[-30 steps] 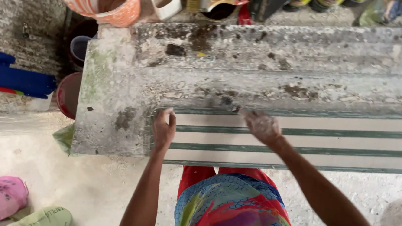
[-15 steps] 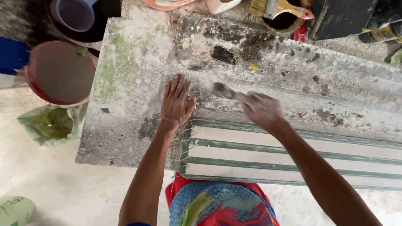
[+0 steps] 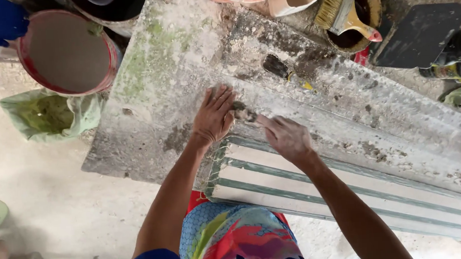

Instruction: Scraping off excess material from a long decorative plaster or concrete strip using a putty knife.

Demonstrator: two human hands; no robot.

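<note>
Both hands, left hand (image 3: 215, 116) and right hand (image 3: 286, 137), press the slab (image 3: 174, 85).

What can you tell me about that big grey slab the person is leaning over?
The slab is a long, flat grey panel, cement-like, mottled with green stains, dark patches and crumbly grit. It runs slantwise from upper left to lower right. Its near part is cleaner, whitish with thin green stripes. The left hand lies flat on it; the right hand presses a small dark tool against it. A dark scraper lies farther up.
</note>
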